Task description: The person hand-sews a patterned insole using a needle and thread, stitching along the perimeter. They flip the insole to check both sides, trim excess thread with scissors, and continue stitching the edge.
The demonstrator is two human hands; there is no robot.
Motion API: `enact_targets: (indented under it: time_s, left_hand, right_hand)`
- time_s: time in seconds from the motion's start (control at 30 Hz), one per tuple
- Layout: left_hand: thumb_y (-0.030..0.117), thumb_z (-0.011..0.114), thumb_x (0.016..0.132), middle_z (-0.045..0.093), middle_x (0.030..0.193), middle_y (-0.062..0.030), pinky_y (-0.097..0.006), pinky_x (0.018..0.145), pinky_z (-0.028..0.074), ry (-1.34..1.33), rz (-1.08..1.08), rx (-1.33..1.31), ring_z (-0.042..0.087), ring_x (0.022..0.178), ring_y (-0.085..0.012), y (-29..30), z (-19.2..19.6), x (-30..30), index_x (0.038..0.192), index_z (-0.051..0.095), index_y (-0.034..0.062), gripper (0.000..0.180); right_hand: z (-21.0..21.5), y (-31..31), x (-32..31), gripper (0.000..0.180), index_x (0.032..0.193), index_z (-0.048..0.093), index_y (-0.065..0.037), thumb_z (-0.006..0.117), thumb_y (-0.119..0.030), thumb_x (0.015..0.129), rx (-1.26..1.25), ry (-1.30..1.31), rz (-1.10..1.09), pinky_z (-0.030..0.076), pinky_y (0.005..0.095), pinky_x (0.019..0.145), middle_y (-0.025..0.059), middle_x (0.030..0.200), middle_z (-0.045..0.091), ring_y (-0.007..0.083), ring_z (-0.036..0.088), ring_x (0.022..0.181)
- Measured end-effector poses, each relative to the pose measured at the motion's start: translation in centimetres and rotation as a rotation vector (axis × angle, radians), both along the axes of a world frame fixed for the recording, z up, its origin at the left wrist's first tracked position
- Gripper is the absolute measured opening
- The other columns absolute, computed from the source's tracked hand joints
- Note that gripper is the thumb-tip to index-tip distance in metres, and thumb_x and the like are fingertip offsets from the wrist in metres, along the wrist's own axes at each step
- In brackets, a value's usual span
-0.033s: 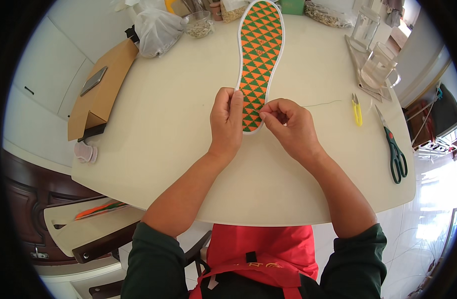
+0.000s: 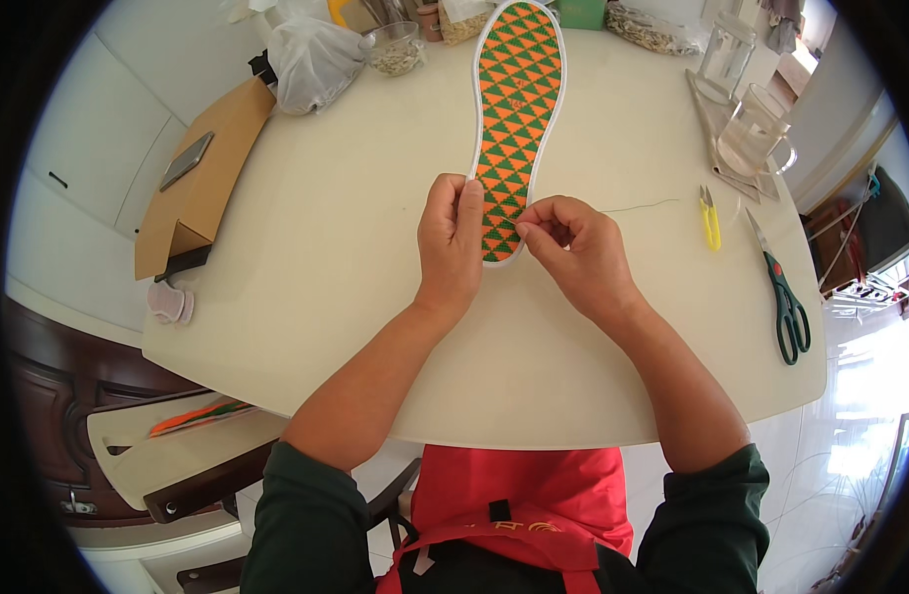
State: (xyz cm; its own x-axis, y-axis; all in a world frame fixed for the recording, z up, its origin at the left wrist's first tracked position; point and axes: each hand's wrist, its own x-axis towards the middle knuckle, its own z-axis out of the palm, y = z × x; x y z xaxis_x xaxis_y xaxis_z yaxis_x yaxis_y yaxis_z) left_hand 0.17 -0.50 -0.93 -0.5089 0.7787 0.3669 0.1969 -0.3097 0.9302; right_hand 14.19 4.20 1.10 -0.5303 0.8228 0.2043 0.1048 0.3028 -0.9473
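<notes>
A long insole [image 2: 517, 89] with orange and green triangles and a white rim lies on the cream table [image 2: 326, 257], its heel end toward me. My left hand [image 2: 452, 238] grips the heel's left edge, thumb on top. My right hand [image 2: 573, 247] has its fingertips pinched together at the heel's right rim. A thin thread [image 2: 641, 206] trails from that hand to the right. I cannot make out a needle.
Yellow snips [image 2: 710, 220] and green-handled scissors [image 2: 786, 302] lie to the right. Glass jars [image 2: 757, 124] stand at the back right. A cardboard box [image 2: 202, 178] with a phone on it, a plastic bag [image 2: 311, 59] and a glass bowl [image 2: 395, 49] are at the back left.
</notes>
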Motion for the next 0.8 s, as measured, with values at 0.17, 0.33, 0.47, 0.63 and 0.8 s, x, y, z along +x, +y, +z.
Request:
enact_targets:
  time_s: [0.17,0.33,0.47,0.63,0.8]
  left_hand:
    - [0.021,0.043,0.099,0.045,0.073,0.0023,-0.023,0.059,0.036,0.005,0.001,-0.012,0.037,0.066,-0.0050,-0.1,0.3,0.2,0.082,0.045,0.0059,0.022]
    - [0.017,0.051,0.096,0.052,0.079,0.0003,-0.021,0.062,0.041,-0.141,-0.093,-0.047,0.046,0.071,-0.0044,-0.2,0.4,0.2,0.087,0.046,0.0049,0.016]
    - [0.008,0.058,0.090,0.061,0.091,-0.0071,-0.023,0.069,0.050,-0.139,-0.126,-0.110,0.058,0.080,-0.0085,-0.4,1.1,0.6,0.099,0.049,0.0008,0.015]
    - [0.003,0.059,0.087,0.062,0.094,-0.0101,-0.026,0.073,0.051,-0.153,-0.126,-0.157,0.061,0.085,-0.0112,-0.4,1.1,0.7,0.104,0.048,-0.0029,0.021]
    - [0.003,0.058,0.086,0.062,0.093,-0.0096,-0.024,0.070,0.050,-0.187,-0.146,-0.164,0.060,0.083,-0.0103,-0.5,1.4,1.0,0.101,0.048,-0.0032,0.019]
  right_hand:
    - [-0.1,-0.1,0.0,0.010,0.085,0.062,0.003,0.062,-0.007,0.085,-0.011,0.008,-0.009,0.047,0.0250,0.061,0.0061,0.079,0.062,0.0093,0.054,0.065]
    - [0.2,0.0,0.1,0.010,0.085,0.062,0.003,0.062,-0.007,0.084,-0.005,0.027,-0.017,0.047,0.0246,0.061,0.0060,0.076,0.063,0.0091,0.055,0.065]
    - [0.3,0.4,0.4,0.009,0.083,0.062,0.003,0.061,-0.005,0.083,-0.038,0.021,-0.042,0.047,0.0245,0.060,0.0054,0.074,0.063,0.0087,0.055,0.065]
    - [1.0,0.6,0.7,0.008,0.080,0.063,0.003,0.061,-0.005,0.082,-0.082,-0.051,-0.053,0.046,0.0248,0.059,0.0043,0.072,0.062,0.0084,0.054,0.065]
    - [1.4,0.6,0.9,0.008,0.079,0.063,0.002,0.061,-0.005,0.081,-0.121,-0.105,-0.077,0.045,0.0247,0.057,0.0035,0.071,0.061,0.0081,0.052,0.063]
